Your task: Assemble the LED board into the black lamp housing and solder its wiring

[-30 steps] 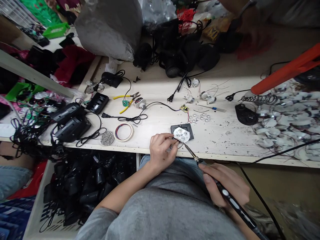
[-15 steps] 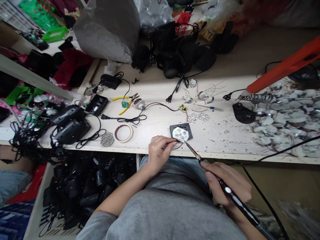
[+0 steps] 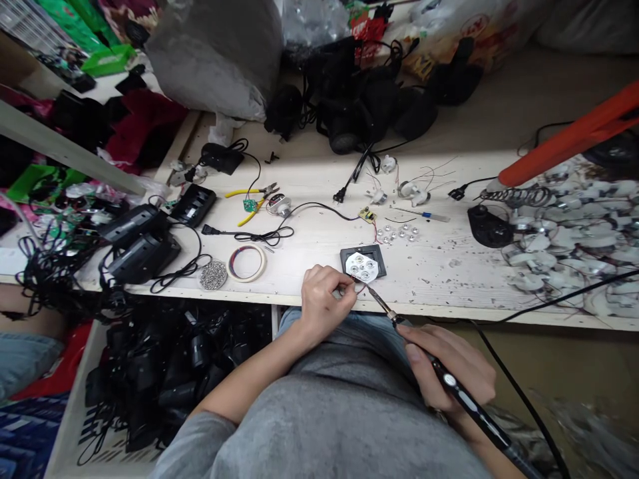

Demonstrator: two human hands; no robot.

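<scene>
Pale, scuffed wooden bench, cluttered w/ electronics bits, cables everywhere. The back edge is stacked with a big grey plastic sack and a heap of black housings w/ cords. An orange bar slants in from the right over a spread of small white lamp parts. Left side: two black boxy units, yellow-handled side cutters, a ring of pale tape and a little round pad of metal wool just beside it. A black round base w/ a coiled-wire iron stand sits mid-right.

Under the bench on the left, an open wooden bin holds a pile of black adapters and leads.

The piece being worked on: a white hexagonal LED board w/ several round lenses, lying in a square black frame near the front edge of the bench, thin red wires trailing off its near-left corner.

Left hand sits at that corner, fingers curled in a pinch grip, prob on the wire or solder, too small to tell. Right hand is wrapped closed round a black pen-style soldering iron, tip at the board's near edge beside the left fingertips.
</scene>
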